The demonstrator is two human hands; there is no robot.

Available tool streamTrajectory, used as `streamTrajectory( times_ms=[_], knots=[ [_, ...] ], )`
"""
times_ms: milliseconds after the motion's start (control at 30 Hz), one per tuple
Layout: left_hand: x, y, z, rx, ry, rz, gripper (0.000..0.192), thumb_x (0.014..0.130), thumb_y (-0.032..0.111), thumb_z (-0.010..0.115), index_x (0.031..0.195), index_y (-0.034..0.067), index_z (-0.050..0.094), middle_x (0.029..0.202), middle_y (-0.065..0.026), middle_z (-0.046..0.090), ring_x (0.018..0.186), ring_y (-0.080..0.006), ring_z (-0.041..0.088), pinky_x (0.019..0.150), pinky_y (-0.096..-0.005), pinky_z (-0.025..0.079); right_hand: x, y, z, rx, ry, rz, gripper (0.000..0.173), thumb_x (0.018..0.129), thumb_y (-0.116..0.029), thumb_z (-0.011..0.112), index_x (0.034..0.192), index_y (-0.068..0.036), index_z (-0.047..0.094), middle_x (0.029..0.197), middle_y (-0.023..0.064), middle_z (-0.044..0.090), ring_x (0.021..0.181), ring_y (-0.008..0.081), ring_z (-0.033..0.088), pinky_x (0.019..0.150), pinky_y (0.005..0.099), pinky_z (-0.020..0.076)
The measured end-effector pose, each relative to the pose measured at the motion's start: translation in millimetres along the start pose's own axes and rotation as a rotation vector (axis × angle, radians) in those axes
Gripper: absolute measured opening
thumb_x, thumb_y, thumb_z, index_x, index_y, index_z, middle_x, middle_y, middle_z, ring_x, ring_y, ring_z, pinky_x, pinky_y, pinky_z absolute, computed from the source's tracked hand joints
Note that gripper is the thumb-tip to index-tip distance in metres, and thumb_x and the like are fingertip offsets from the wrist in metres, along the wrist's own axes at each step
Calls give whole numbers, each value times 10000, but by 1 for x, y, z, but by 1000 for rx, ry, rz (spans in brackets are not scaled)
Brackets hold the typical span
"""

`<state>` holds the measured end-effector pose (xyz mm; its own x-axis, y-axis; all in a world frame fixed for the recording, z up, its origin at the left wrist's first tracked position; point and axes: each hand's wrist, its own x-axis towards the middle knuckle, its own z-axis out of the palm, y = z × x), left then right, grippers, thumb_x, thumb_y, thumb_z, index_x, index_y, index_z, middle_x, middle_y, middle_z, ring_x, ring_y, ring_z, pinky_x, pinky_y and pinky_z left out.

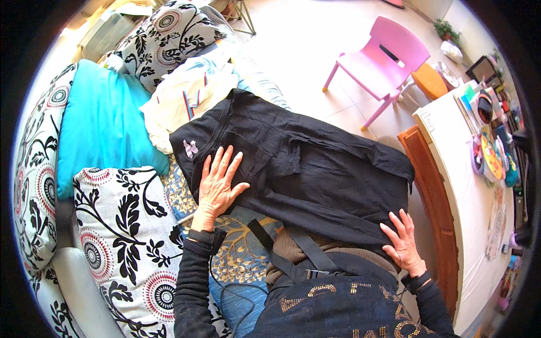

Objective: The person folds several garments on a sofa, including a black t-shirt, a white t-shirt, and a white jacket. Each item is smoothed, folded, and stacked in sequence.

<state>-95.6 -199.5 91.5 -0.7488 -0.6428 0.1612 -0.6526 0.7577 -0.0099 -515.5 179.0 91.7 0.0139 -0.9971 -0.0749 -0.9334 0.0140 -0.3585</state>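
Observation:
A black long garment [321,164], partly folded and creased, is spread across my lap and the seat beside me. Its upper left part carries a small pale lilac patch [190,148]. My left hand [219,181] lies palm down on that end of the cloth, fingers spread, just below the patch. At the opposite end, my right hand [403,243] rests against the near right corner, its fingers slightly apart and the thumb beside the hem. Neither hand grips the fabric. Brown trousers [279,249] show under the near edge.
Cream clothing [173,114] is heaped beyond the garment. A turquoise cushion [105,131] and a patterned cushion [131,249] lie left. A pink chair [376,67] stands ahead; a white-topped table [469,211] with clutter is at right. A black cable [249,291] crosses the blue seat cover [236,312].

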Motion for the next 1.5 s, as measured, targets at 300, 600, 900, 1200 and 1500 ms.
streamTrajectory(
  times_ms=[300, 600, 900, 1200, 1500],
  knots=[
    [-54, -23, -16, -766, 973, -856, 233, 1046, 165, 636, 1188, -14, 679, 1094, -103, 730, 1000, -180, 675, 902, -315, 528, 42, -27, -73, 190, 239, 109, 528, 904, -264, 756, 1368, -62, 605, 1517, 185, 488, 1421, 379, 439, 1180, 488, 365],
    [-102, -8, -10, -776, 486, -807, 277, 906, 19, 726, 1180, 65, 718, 1090, 10, 647, 826, -71, 614, 732, -219, 515, 302, -136, -38, 550, 58, -418, 293, 915, -105, 715, 1184, -31, 625, 1110, 168, 668, 1038, 339, 682, 893, 405, 558],
    [-91, -40, -28, -778, 226, -747, 331, 738, 81, 871, 1018, 79, 695, 1135, -37, 546, 969, -173, 564, 856, -312, 509, 458, -194, 41, 361, 32, -534, 401, 806, -273, 840, 1126, -132, 643, 1134, 145, 569, 1050, 355, 638, 903, 436, 539],
    [-77, -23, -31, -1108, 381, -833, 251, 829, 75, 857, 888, 76, 613, 885, 63, 582, 716, -12, 520, 621, -178, 414, 471, -196, 60, 701, -86, -408, 215, 844, -220, 798, 950, -74, 679, 942, 97, 733, 927, 270, 713, 829, 386, 546],
    [-83, -21, -10, -1186, 624, -881, 340, 856, 67, 864, 808, 102, 530, 769, 101, 488, 675, -2, 448, 613, -173, 385, 473, -200, 70, 628, -1, -287, 245, 884, -317, 768, 957, -84, 762, 910, 149, 747, 889, 307, 728, 788, 401, 557]
  ],
)
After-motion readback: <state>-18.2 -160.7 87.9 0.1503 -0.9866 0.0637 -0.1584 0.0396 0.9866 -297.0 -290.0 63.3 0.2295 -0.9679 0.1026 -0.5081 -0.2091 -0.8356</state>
